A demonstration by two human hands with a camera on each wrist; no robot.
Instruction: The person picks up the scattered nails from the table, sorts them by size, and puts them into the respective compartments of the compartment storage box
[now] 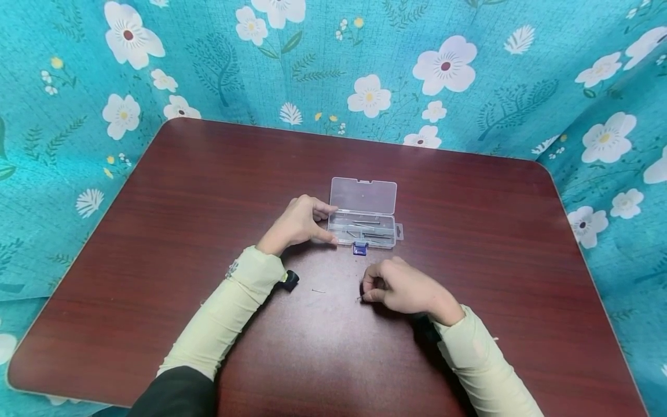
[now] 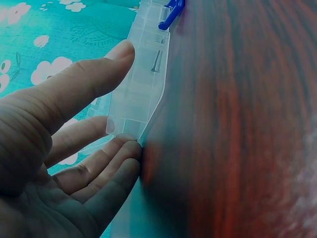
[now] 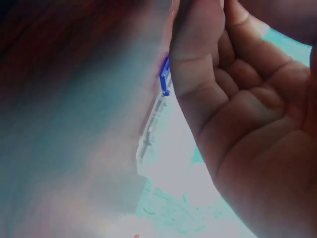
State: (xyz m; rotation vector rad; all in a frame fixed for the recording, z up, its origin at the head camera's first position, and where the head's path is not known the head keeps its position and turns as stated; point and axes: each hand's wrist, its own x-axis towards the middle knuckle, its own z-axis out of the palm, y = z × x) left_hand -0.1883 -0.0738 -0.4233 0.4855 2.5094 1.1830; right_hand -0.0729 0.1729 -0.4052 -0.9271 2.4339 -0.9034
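Note:
A clear plastic box [image 1: 339, 236] lies on the table with its lid [image 1: 363, 196] swung back and its blue latch [image 1: 360, 249] hanging at the front. Several thin nails [image 1: 366, 222] lie in its compartments. My left hand [image 1: 301, 221] holds the box by its left end, thumb at the front corner, fingers round the end and back. To the front right of the box, my right hand [image 1: 403, 285] is low over the table, thumb and forefinger pinching a tiny metal piece [image 1: 359, 299]; its kind is mostly hidden. A single nail [image 1: 318, 291] lies on the table between the hands.
The dark red wooden table [image 1: 208, 174] has rounded corners. Blue flowered cloth [image 1: 323, 63] hangs behind it and along both sides. A black wrist strap end [image 1: 289, 281] sticks out beside the left sleeve, left of the loose nail.

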